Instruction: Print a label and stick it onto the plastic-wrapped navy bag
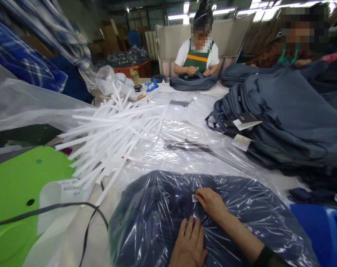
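A dark blue backpack sealed in a clear plastic bag point(157, 207) lies on the table right in front of me. My left hand point(189, 243) rests flat on the plastic, fingers spread and pointing away from me. My right hand point(211, 202) reaches in from the right and presses a small white sticker point(194, 198) onto the bag with its fingertips. A roll of white labels point(61, 191) lies to the left on a green stool.
A heap of white foam strips point(112, 129) covers the left middle of the table. Flat clear bags point(185, 144) lie beyond the backpack. Stacked blue backpacks with tags point(282, 118) fill the right. A person in a green apron point(197, 59) works opposite; another person sits far right.
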`<action>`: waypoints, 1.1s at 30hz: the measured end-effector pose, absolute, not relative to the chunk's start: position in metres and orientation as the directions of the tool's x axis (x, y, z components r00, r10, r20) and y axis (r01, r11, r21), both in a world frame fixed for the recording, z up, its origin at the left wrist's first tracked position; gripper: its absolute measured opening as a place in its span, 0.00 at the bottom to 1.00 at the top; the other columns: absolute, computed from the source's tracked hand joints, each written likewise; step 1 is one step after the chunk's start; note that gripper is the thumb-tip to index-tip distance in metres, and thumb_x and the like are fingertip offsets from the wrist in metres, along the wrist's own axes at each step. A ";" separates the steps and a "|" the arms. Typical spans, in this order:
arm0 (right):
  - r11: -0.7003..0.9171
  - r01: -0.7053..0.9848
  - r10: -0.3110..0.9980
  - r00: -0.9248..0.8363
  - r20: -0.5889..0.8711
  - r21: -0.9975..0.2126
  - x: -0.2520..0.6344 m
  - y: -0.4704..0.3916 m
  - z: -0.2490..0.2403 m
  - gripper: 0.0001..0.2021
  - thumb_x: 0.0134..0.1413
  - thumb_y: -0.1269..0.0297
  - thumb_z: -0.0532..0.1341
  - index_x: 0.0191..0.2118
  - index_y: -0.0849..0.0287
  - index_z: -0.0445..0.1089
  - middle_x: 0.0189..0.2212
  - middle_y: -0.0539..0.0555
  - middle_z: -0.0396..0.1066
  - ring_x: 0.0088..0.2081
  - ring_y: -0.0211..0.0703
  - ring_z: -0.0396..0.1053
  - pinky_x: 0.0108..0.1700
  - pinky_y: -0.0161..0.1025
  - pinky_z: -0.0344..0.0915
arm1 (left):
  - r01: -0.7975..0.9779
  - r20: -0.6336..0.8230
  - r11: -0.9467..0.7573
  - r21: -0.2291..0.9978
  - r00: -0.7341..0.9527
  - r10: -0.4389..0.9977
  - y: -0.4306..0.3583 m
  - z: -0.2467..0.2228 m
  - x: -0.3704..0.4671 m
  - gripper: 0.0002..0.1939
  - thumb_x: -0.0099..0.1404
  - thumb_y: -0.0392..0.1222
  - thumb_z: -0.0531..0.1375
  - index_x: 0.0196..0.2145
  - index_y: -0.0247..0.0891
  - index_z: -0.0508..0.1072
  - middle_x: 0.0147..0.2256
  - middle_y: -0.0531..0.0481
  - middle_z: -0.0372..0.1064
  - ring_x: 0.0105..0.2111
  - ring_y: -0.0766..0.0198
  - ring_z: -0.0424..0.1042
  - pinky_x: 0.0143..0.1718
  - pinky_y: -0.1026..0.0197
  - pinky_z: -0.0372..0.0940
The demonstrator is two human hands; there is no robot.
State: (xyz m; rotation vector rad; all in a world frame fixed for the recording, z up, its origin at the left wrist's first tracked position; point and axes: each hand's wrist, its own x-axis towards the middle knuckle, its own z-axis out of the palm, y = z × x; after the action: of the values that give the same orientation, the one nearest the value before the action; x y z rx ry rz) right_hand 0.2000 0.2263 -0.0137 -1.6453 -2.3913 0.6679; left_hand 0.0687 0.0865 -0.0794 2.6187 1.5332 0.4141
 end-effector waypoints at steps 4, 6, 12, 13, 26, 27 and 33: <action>0.254 0.896 0.944 -0.311 -0.107 -0.364 0.193 0.225 -0.013 0.05 0.54 0.67 0.61 0.38 0.58 0.66 0.27 0.50 0.72 0.32 0.44 0.71 0.34 0.37 0.64 | 0.836 0.218 -0.515 0.191 0.476 0.852 0.089 -0.073 0.067 0.28 0.65 0.57 0.54 0.54 0.33 0.68 0.54 0.39 0.68 0.54 0.49 0.67 0.52 0.46 0.63; 0.261 0.910 0.951 -0.299 -0.074 -0.322 0.191 0.223 -0.012 0.05 0.53 0.67 0.62 0.37 0.58 0.66 0.28 0.51 0.72 0.33 0.45 0.71 0.34 0.37 0.64 | 0.834 0.241 -0.521 0.179 0.476 0.846 0.090 -0.071 0.066 0.28 0.66 0.57 0.53 0.54 0.33 0.68 0.53 0.39 0.69 0.54 0.49 0.68 0.52 0.47 0.63; 0.356 0.911 0.934 -0.341 0.104 -0.209 0.193 0.210 -0.012 0.05 0.56 0.69 0.57 0.38 0.61 0.68 0.42 0.63 0.70 0.39 0.50 0.70 0.37 0.42 0.66 | 0.840 0.228 -0.510 0.184 0.468 0.854 0.090 -0.069 0.066 0.28 0.66 0.57 0.53 0.55 0.33 0.67 0.54 0.39 0.68 0.55 0.50 0.65 0.53 0.47 0.61; 0.401 0.894 0.915 -0.381 0.130 -0.199 0.193 0.205 -0.012 0.07 0.57 0.71 0.55 0.39 0.61 0.69 0.41 0.62 0.70 0.40 0.49 0.69 0.39 0.41 0.66 | 0.841 0.238 -0.507 0.187 0.462 0.854 0.089 -0.068 0.066 0.28 0.66 0.57 0.53 0.55 0.33 0.67 0.54 0.40 0.68 0.56 0.50 0.65 0.54 0.48 0.61; 0.433 0.899 0.880 -0.408 0.243 -0.060 0.183 0.160 -0.042 0.26 0.48 0.80 0.49 0.54 0.65 0.67 0.54 0.59 0.68 0.53 0.50 0.66 0.54 0.49 0.62 | 0.827 0.173 -0.495 0.267 0.464 0.868 0.096 -0.043 0.063 0.24 0.70 0.51 0.50 0.58 0.36 0.63 0.54 0.44 0.69 0.56 0.53 0.66 0.55 0.50 0.60; 0.432 0.900 0.887 -0.412 0.208 -0.060 0.182 0.160 -0.041 0.27 0.48 0.80 0.49 0.55 0.64 0.66 0.55 0.58 0.67 0.55 0.50 0.65 0.56 0.52 0.61 | 0.823 0.148 -0.490 0.288 0.468 0.871 0.097 -0.040 0.062 0.24 0.70 0.51 0.51 0.59 0.37 0.63 0.54 0.44 0.69 0.56 0.53 0.65 0.56 0.50 0.60; 0.408 0.913 0.895 -0.403 0.193 0.013 0.204 0.151 -0.022 0.20 0.55 0.74 0.48 0.48 0.64 0.71 0.50 0.59 0.71 0.53 0.53 0.67 0.56 0.55 0.57 | 0.819 0.026 -0.473 0.324 0.492 0.870 0.091 -0.032 0.053 0.28 0.66 0.55 0.54 0.58 0.35 0.64 0.61 0.38 0.58 0.61 0.48 0.58 0.57 0.47 0.60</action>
State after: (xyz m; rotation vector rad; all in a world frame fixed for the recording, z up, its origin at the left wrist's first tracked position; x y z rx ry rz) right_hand 0.2039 0.1512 -0.0225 -1.6200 -2.5023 -0.1741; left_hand 0.0529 0.0913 -0.0321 2.4710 1.4342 0.2716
